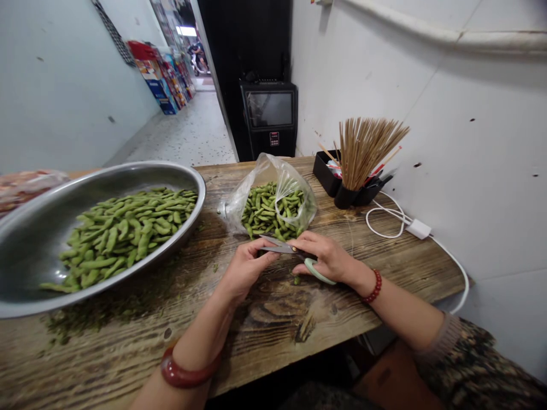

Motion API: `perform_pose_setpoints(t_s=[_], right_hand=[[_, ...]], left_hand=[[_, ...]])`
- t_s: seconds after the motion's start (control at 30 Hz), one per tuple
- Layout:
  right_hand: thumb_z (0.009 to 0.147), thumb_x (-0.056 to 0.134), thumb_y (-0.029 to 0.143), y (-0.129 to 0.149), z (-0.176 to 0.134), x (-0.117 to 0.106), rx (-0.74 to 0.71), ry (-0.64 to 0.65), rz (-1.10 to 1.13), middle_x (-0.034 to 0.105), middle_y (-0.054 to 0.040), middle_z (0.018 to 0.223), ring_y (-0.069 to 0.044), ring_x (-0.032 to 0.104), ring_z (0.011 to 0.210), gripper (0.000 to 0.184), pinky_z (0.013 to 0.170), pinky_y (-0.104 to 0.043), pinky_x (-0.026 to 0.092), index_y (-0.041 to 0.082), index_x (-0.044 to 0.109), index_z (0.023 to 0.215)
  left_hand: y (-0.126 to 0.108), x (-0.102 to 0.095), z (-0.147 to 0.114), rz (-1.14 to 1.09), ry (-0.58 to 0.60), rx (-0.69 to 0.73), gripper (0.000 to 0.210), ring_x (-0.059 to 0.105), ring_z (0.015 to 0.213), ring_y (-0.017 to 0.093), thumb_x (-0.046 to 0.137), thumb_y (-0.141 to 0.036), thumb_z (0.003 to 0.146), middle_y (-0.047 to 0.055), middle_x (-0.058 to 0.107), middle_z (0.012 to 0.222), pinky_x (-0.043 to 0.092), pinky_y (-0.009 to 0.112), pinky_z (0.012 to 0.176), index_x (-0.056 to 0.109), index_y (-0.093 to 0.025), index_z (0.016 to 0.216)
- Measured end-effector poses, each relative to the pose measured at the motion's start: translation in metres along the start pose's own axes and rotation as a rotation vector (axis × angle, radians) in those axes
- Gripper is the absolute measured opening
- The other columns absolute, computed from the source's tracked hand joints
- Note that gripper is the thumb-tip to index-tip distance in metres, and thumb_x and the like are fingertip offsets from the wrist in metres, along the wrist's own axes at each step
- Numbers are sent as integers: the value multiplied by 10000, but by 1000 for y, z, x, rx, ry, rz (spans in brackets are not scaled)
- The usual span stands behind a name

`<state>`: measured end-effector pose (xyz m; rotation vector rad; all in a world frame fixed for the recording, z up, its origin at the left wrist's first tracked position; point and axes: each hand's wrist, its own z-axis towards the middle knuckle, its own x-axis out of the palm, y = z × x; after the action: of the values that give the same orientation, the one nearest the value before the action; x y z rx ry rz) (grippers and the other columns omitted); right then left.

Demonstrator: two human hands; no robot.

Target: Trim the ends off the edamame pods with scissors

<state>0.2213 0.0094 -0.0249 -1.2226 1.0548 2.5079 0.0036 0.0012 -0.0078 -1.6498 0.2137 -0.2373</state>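
My right hand (327, 256) is closed round scissors (315, 270) with pale green handles, their blades slightly parted and pointing left. The fingers of my left hand (245, 267) are pinched together at the blade tips; whatever they hold is hidden. Just beyond both hands, a clear plastic bag (280, 165) lies open with green soybean pods (265, 208) inside. To the left, a large metal basin (25, 250) holds a heap of similar pods (123, 233).
Small green trimmings (98, 313) lie along the basin's near side on the wooden table (273, 319). A black holder (327, 173) with wooden skewers (367, 151) stands at the back right, beside a white cable (384, 233). A black speaker-like box (270, 114) is behind the table.
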Motion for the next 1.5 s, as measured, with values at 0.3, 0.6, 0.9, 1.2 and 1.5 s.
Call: perform_pose_setpoints(t_s=[0.3,0.6,0.9,1.2,1.5], right_hand=[[802,693,339,-1,-1,-1,11,50,-37,593,-87,1007,-195,587,875,524,758,-299,489,195,519,1275],[807,687,348,1,-3,-2,21,72,-81,604,-86,984,-191,592,840,492,729,-292,489,184,544,1249],[793,696,376,-6,-2,1,61,-84,15,587,-82,1019,-156,567,755,516,692,-289,496,201,536,1251],[754,729,396,1,2,0,52,-34,-24,574,-99,1028,-212,576,893,617,781,-341,496,185,508,1290],[744,739,388,4,2,0,52,-27,-41,580,-98,1034,-217,578,894,610,778,-345,495,197,510,1277]], left_hand=[[4,-5,3,50,-3,-48,136,588,732,167,732,-231,674,48,708,790,424,269,730,737,-150,783],[4,-5,2,-69,31,-161,186,545,627,121,760,-230,642,45,693,764,405,222,586,717,-123,788],[3,-6,4,-309,-44,-119,219,355,437,37,720,-279,722,-59,494,558,238,149,395,538,-159,739],[2,-4,4,-341,-56,-113,295,440,475,40,731,-202,676,19,645,699,262,144,409,619,-128,939],[1,2,0,-121,31,-108,202,400,468,46,670,-277,769,20,669,679,242,170,425,661,-140,917]])
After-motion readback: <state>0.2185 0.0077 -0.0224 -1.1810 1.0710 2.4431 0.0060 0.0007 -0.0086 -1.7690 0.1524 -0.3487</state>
